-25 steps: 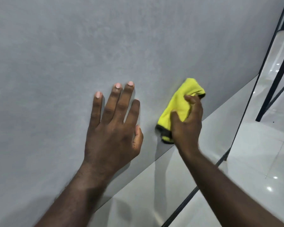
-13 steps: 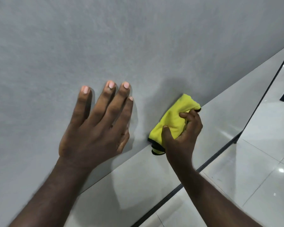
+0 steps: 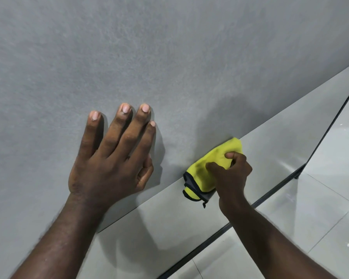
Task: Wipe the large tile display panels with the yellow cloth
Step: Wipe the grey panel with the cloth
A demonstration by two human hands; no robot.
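- Mottled grey matt tile panel [image 3: 169, 57] fills the upper and left parts of the frame. A paler, smoother grey panel [image 3: 270, 137] runs as a slanting band below it toward the lower right.
- A thin black frame edge [image 3: 274, 191] borders that band, with glossy white floor tiles [image 3: 320, 218] beyond it at the right.
- The left hand [image 3: 111, 168] lies flat on the grey matt panel at centre left. Its fingers are straight and slightly spread, the thumb is tucked alongside, and the forearm comes up from the lower left corner.
- The right hand [image 3: 232, 174], right of centre, grips the bunched yellow cloth with dark trim [image 3: 206, 172], with thumb and fingers curled round it.
- The cloth is pressed against the seam where the two panels meet.
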